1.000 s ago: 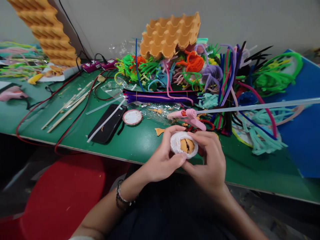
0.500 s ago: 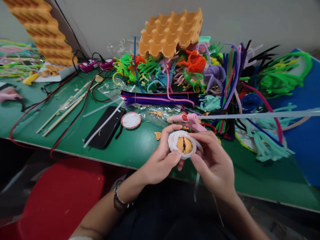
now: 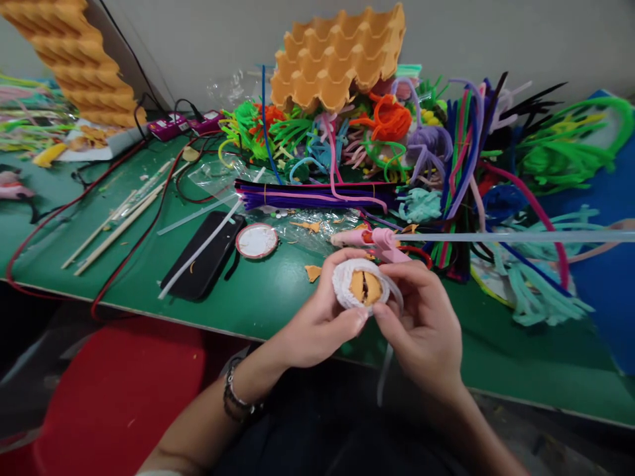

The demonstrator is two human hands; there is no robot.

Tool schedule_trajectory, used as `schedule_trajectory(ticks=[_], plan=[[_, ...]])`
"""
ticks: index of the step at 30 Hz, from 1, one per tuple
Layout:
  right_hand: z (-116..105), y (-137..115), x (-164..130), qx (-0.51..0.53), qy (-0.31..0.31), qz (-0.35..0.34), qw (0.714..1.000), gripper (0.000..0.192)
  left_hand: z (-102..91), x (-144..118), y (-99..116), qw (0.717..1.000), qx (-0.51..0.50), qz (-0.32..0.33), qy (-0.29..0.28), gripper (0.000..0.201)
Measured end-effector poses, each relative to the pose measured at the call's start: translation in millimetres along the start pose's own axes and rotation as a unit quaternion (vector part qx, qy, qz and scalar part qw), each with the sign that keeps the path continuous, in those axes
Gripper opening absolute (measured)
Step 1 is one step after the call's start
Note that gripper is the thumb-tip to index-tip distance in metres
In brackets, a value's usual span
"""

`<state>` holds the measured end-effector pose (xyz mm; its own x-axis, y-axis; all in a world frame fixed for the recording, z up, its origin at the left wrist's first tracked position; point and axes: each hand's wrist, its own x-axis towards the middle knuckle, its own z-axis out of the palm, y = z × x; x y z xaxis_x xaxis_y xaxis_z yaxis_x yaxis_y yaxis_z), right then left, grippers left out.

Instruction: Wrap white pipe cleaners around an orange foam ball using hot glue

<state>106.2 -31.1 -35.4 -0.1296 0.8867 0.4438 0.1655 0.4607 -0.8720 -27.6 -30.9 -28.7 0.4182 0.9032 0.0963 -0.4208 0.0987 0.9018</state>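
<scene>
Between my two hands is a small egg-carton cup [image 3: 366, 287], its orange-brown face split by a dark slit and its sides wrapped in white pipe cleaner [image 3: 343, 285]. My left hand [image 3: 317, 324] grips it from the left, thumb along the lower edge. From the right, the fingers and thumb of my right hand [image 3: 426, 324] pinch the wrapped rim. A loose tail of the pipe cleaner loops by the right fingers and hangs below. Just beyond the hands lies a pink glue gun [image 3: 381, 243] with a long glue stick [image 3: 496, 237] in its back.
A black phone [image 3: 198, 261] with a white stem across it and a round white lid [image 3: 256, 240] lie left of my hands. Bundled pipe cleaners [image 3: 312, 196] and an egg tray [image 3: 340, 59] fill the back. Wooden sticks [image 3: 122, 225] and red cables lie left; a red stool [image 3: 124, 390] stands below.
The wrapped cup has turned slightly in my fingers, and my left thumb has slid along its lower edge. The hanging tail has swung a little left. The camera view has shifted slightly.
</scene>
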Motion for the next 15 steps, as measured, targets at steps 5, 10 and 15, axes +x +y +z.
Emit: schedule_trajectory(ticks=[5,10,15], plan=[[-3.0,-1.9,-1.4,0.037,-0.025,0.006,0.999,0.031,0.3,-0.3,-2.3,0.999,-0.043,-0.005,0.017,0.04],[-5.0,-5.3,-0.8,0.078,-0.012,0.008,0.997,0.026,0.6,-0.8,-4.1,0.998,-0.061,0.021,0.01,0.041],[-8.5,-3.3,1.9,0.028,-0.009,-0.042,0.999,0.014,0.5,-2.9,-2.4,0.999,-0.013,0.016,0.036,0.043]])
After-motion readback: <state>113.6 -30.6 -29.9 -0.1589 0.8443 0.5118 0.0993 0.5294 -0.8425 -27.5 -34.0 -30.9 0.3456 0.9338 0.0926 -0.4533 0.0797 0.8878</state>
